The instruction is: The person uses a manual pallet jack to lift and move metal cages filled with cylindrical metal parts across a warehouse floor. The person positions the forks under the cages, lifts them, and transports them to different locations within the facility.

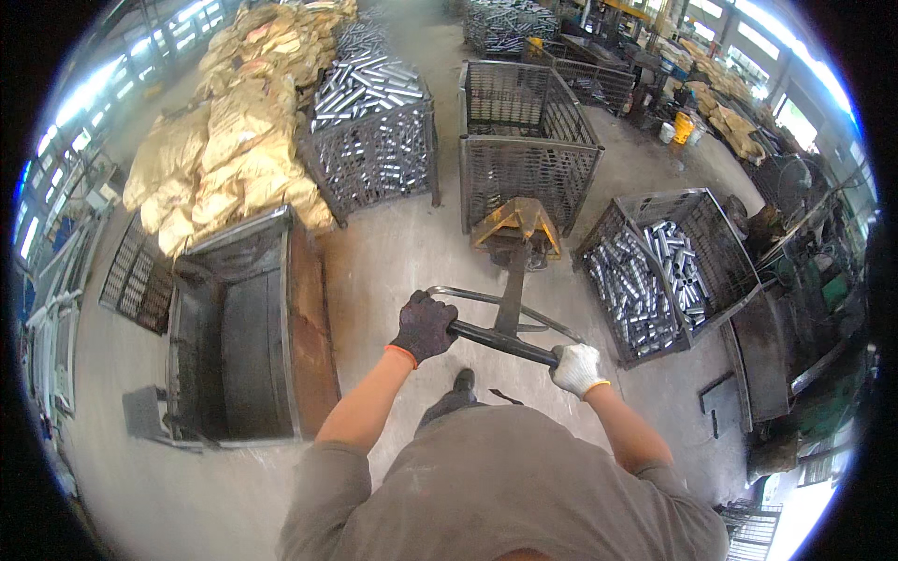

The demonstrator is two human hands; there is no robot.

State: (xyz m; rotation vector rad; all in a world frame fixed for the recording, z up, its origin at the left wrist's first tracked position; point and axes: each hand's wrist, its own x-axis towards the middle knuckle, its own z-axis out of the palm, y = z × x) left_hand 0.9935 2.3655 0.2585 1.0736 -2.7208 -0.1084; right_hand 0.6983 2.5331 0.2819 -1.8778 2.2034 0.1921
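1. The person's grey shirt fills the lower edge, both forearms reaching forward.
2. The left hand, in a dark glove, grips the black handle bar of a yellow pallet jack.
3. The right hand, in a white glove, clasps the bar's other end.
4. The jack sits under an empty wire-mesh crate; 2 crates of metal tubes stand beside it.
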